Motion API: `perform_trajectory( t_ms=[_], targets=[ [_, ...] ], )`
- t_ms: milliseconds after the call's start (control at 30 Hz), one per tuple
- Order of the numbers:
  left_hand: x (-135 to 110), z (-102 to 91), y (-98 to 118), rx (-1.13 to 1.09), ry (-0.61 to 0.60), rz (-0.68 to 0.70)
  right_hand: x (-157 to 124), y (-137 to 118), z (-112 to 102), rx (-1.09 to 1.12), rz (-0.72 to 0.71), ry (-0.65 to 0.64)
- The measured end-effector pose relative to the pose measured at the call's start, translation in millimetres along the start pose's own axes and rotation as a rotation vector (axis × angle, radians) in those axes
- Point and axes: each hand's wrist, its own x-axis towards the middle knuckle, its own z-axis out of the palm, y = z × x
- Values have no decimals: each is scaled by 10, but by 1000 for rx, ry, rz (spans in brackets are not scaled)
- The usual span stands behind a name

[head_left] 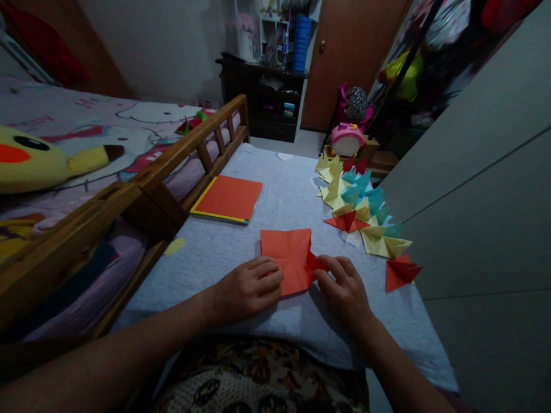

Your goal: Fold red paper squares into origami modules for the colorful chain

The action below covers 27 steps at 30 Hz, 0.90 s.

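An orange-red sheet of origami paper point(286, 246), creased across its face, lies on the pale cloth in front of me. My left hand point(252, 287) rests on its lower left part, fingers laid over the paper and pressing it down. At the right edge, my right hand point(342, 284) pinches a folded-up flap of the same sheet between thumb and fingers. Beyond the sheet, to the left, sits a square stack of coloured paper point(228, 198) with an orange sheet on top.
Folded paper cranes in yellow point(385, 241), teal point(357, 189) and red point(401, 271) line the right side of the cloth-covered surface point(284, 166). A wooden bed rail point(172, 166) runs along the left. A white cabinet point(486, 241) stands close on the right.
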Motion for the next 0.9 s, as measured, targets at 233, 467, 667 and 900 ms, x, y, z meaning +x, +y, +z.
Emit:
perform_trajectory(
  t_ms=[233, 467, 667, 900],
  targets=[
    [28, -122, -26, 66, 136, 58, 80, -36, -82, 84, 26, 73],
    [40, -117, 7, 43, 135, 90, 76, 119, 58, 308, 27, 104],
    [13, 129, 29, -147, -129, -224, 63, 209, 156, 381, 122, -133],
    [43, 154, 27, -562, -162, -673, 2, 242, 235, 407, 196, -140]
  ],
)
